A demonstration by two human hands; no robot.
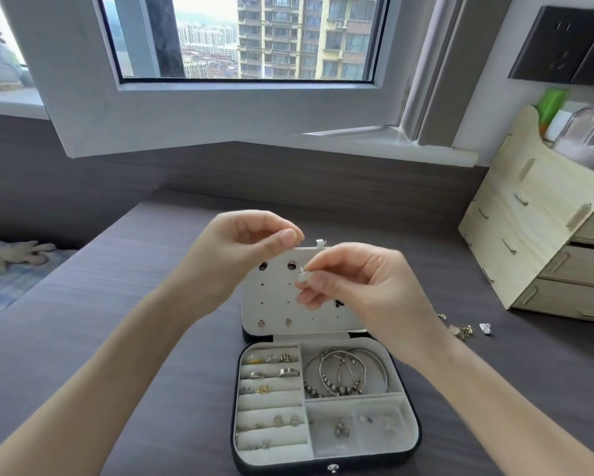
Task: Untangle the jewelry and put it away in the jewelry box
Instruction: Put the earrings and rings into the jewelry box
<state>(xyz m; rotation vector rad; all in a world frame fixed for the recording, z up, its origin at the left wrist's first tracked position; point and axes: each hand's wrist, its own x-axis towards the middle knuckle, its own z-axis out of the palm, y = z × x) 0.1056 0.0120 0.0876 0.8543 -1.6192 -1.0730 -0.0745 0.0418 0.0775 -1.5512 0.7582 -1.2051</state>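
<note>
R hand (354,286) pinches silver piece (302,274), box (410,420) open

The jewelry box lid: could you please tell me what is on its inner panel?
Two dark studs at top, two pale earrings at bottom, one dark piece by the right hand, which pinches a small earring and hides the panel's right side.

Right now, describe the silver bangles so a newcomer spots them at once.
Find the open black jewelry box with cream lining on the grey wood-grain table. In its tray, the upper-right compartment holds the silver bangles. They are the only large hoops, some beaded; other sections hold small pieces.
</note>
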